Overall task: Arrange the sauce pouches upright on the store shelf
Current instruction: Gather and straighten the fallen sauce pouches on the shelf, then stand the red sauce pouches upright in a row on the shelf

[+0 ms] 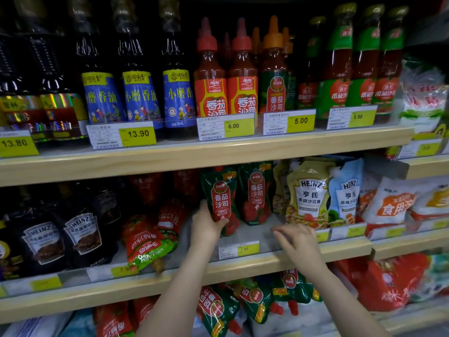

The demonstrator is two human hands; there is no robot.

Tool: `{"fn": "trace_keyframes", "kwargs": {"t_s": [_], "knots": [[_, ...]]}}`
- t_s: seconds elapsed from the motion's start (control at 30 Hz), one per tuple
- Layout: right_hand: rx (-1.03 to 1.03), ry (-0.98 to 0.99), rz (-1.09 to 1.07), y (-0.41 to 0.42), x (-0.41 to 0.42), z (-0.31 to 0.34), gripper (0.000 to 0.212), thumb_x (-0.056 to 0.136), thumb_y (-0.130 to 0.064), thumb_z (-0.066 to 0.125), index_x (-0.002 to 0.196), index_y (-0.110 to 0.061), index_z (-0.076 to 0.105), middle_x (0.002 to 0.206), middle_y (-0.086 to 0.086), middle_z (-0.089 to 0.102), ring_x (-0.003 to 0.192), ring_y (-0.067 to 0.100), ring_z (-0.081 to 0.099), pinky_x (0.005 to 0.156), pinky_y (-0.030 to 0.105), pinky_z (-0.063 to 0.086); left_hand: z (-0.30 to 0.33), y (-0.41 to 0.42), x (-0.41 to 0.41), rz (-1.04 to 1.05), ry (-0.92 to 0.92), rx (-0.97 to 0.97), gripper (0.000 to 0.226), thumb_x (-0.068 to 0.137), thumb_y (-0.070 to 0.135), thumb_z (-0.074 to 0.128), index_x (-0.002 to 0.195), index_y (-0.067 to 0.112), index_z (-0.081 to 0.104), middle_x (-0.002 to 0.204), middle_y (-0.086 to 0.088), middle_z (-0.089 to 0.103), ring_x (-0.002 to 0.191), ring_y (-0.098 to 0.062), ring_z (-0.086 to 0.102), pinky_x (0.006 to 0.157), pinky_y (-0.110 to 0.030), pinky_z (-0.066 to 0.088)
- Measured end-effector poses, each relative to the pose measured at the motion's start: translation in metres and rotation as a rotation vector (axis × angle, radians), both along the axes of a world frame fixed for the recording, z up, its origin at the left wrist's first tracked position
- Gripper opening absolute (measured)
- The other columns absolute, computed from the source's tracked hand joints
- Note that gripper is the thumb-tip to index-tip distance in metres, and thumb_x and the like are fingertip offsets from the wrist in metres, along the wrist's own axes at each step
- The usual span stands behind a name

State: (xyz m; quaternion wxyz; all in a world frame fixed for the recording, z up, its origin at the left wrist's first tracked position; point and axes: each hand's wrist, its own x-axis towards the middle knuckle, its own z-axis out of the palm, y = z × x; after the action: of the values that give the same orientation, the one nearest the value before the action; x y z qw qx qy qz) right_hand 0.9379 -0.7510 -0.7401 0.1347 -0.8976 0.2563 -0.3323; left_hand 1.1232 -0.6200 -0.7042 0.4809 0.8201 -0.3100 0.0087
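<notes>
My left hand (208,226) grips the lower part of a green tomato ketchup pouch (220,199), thumb curled across its front, holding it upright on the middle shelf (243,262). My right hand (297,240) hovers just over the shelf's bare patch to the right, fingers spread loosely and relaxed, holding nothing. A second green ketchup pouch (256,192) stands upright just beside the one I hold, on its right. Further right stand a yellow Heinz pouch (308,193) and a pale blue Heinz pouch (346,190), both upright and close together. To the left, a red pouch (143,242) lies tipped over with its cap pointing toward the shelf's front edge, and another red pouch (170,218) leans behind it. Dark Heinz pouches (82,235) stand at the far left. More green pouches (252,300) lie flat on the shelf below. Ketchup bottles (241,69) and blue-labelled oil bottles (141,93) line the shelf above.
</notes>
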Motion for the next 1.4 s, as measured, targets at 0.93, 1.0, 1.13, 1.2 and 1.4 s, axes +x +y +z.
{"fn": "trace_keyframes", "kwargs": {"t_s": [0.93,1.0,1.13,1.2,1.4], "knots": [[0.154,0.095,0.485,0.102,0.082,0.022,0.031,0.092,-0.032,0.051,0.122,-0.025,0.052,0.120,-0.008,0.052,0.115,0.007,0.044,0.096,0.024,0.036,-0.015,0.173,0.025,-0.102,-0.560,0.363,0.046,0.079,0.046,0.065,0.123,0.032,0.058,0.135,0.010,0.051,0.132,-0.011,0.038,0.110,-0.041,0.024],[0.142,0.117,0.506,0.115,0.096,0.022,0.031,0.091,-0.034,0.050,0.121,-0.027,0.052,0.118,-0.008,0.053,0.114,0.008,0.046,0.095,0.028,0.040,-0.021,0.182,0.028,-0.156,-0.585,0.282,0.039,0.082,0.034,0.067,0.119,0.025,0.061,0.130,0.004,0.057,0.131,-0.016,0.041,0.109,-0.042,0.032],[0.153,0.175,0.540,0.135,0.121,0.024,0.033,0.091,-0.035,0.050,0.123,-0.030,0.050,0.125,-0.005,0.052,0.120,0.012,0.044,0.099,0.031,0.038,-0.018,0.197,0.035,-0.139,-0.658,0.155,0.027,0.080,0.025,0.067,0.106,0.016,0.068,0.116,-0.002,0.066,0.117,-0.017,0.054,0.099,-0.036,0.044],[0.149,0.210,0.559,0.142,0.134,0.026,0.036,0.091,-0.033,0.050,0.126,-0.026,0.051,0.129,-0.003,0.051,0.122,0.014,0.044,0.101,0.032,0.038,-0.018,0.209,0.039,-0.135,-0.655,0.134,0.030,0.081,0.031,0.065,0.106,0.014,0.068,0.116,-0.001,0.065,0.115,-0.015,0.055,0.101,-0.033,0.043],[0.111,0.454,0.540,0.160,0.183,0.031,0.041,0.097,-0.026,0.037,0.138,-0.025,0.041,0.153,0.000,0.027,0.140,0.019,0.023,0.115,0.038,0.020,-0.027,0.232,0.052,-0.170,-0.655,0.144,0.037,0.080,0.030,0.071,0.114,0.017,0.065,0.125,0.003,0.061,0.122,-0.008,0.048,0.105,-0.041,0.038]]}}
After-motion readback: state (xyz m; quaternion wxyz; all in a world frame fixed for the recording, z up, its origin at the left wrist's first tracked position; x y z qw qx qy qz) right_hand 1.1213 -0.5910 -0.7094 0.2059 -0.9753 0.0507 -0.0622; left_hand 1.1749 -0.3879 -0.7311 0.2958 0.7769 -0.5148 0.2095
